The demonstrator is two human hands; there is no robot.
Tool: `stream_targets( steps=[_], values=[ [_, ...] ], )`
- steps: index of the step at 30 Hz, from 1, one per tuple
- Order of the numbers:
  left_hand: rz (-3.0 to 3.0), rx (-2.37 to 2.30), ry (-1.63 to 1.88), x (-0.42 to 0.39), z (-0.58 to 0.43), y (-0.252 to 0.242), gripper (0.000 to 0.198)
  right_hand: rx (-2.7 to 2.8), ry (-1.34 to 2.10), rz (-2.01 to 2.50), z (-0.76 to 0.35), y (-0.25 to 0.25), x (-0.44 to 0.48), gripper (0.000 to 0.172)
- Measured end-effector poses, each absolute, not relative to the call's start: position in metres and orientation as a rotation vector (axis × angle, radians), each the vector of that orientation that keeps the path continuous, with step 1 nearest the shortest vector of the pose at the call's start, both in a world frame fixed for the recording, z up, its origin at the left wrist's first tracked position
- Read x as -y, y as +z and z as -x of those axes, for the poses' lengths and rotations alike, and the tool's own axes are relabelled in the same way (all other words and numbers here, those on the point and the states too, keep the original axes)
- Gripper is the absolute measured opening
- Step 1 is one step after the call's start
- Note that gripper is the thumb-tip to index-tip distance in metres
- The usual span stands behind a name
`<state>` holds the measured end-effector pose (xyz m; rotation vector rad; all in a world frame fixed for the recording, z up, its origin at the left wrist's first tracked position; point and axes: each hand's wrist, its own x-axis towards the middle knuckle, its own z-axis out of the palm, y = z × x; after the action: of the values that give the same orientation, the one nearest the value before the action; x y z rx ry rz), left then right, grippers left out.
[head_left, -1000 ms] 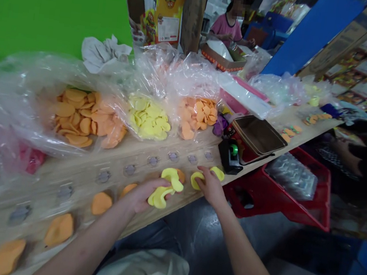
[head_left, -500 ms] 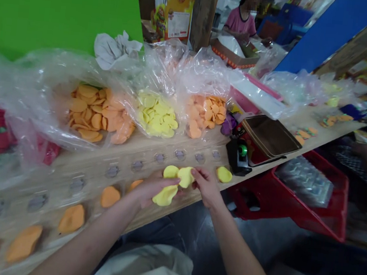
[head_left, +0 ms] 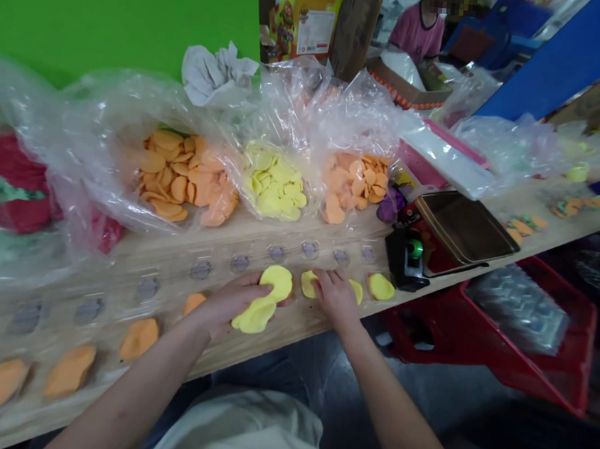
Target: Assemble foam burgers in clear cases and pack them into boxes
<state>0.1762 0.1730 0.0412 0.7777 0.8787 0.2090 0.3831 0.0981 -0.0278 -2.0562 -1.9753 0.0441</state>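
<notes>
One yellow disc [head_left: 309,283] has passed from the left hand [head_left: 228,303] to beneath the right hand [head_left: 336,298]. Clear plastic bags [head_left: 291,102] of orange and yellow discs crowd the back of a wooden board [head_left: 288,334], while a brown tray [head_left: 465,227] and a black switch box [head_left: 406,258] stand at its right, above a red crate [head_left: 579,347]. Orange discs [head_left: 138,338] lie in a row toward the left. The left hand clasps two overlapping yellow discs [head_left: 255,318], and the right lies flat with spread fingers, pressing that disc and a second yellow disc [head_left: 356,292]. A loose yellow disc [head_left: 380,287] rests near the box. Hard pressure could tear these soft-looking discs or stick them together, a careless nudge could push one off the front edge, and the box limits room to the right.
</notes>
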Motion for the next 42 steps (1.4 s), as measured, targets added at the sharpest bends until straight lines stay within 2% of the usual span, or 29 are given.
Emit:
stream_targets(
  steps=[5,8,11,16,21,25,28,30,32,35,39,42],
  values=[
    [-0.878,-0.814,0.179,-0.172,-0.173,0.039,0.037,1.704,0.008,2.031,-0.370,-0.007,-0.094,0.025],
    [-0.931,-0.806,0.194,-0.170,-0.175,0.038,0.041,1.450,0.488,1.814,-0.347,0.007,-0.096,0.031],
    [-0.980,-0.865,0.269,-0.171,-0.173,0.036,0.047,1.215,0.882,1.650,-0.327,0.011,-0.105,0.022],
    [-0.824,-0.976,0.420,-0.180,-0.155,0.033,0.034,1.052,0.842,1.626,-0.328,0.007,-0.117,0.022],
    [-0.754,-1.148,0.565,-0.187,-0.135,0.029,0.031,1.365,0.779,1.776,-0.331,-0.008,-0.120,0.024],
    [-0.798,-1.090,0.499,-0.184,-0.129,0.029,0.035,1.835,0.450,1.833,-0.324,-0.019,-0.118,0.020],
    [-0.853,-1.081,0.466,-0.181,-0.129,0.030,0.037,1.854,0.276,1.832,-0.316,-0.014,-0.115,0.021],
    [-0.898,-1.078,0.470,-0.179,-0.132,0.030,0.037,1.633,0.438,1.790,-0.309,-0.008,-0.115,0.025],
    [-0.989,-1.063,0.499,-0.177,-0.134,0.030,0.037,1.414,0.810,1.679,-0.301,-0.001,-0.119,0.028],
    [-1.221,-1.085,0.515,-0.173,-0.131,0.032,0.035,1.197,1.140,1.573,-0.288,0.001,-0.129,0.025],
    [-1.359,-1.153,0.496,-0.164,-0.107,0.037,0.036,1.278,1.031,1.636,-0.275,-0.011,-0.133,0.026],
    [-1.082,-1.298,0.628,-0.159,-0.082,0.037,0.032,1.595,0.899,1.696,-0.266,-0.021,-0.128,0.032]
  ],
)
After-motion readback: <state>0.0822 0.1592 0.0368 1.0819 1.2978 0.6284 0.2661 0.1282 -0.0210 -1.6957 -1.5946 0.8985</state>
